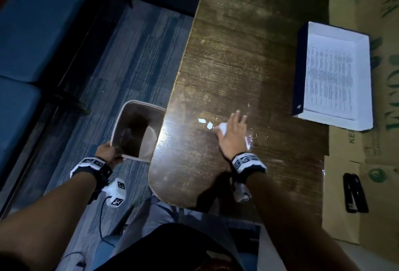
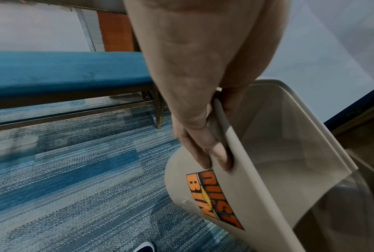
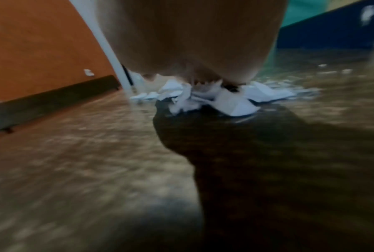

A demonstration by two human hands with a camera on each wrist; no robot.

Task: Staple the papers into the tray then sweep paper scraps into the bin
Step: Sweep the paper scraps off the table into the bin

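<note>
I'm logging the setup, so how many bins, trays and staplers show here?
Bins: 1, the beige bin, gripped by the left hand.
Trays: 1, the tray holding papers.
Staplers: 1, the black stapler.
Total: 3.

Table (image 1: 248, 55): scraps (image 1: 205, 123), tray (image 1: 301, 72), perhaps cardboard (image 1: 343, 195).

Glossy wood-grain table (image 1: 237, 55), smooth beige plastic bin (image 2: 268, 196), white paper scraps (image 1: 205, 123), woven carpet (image 2: 73, 187)
</note>
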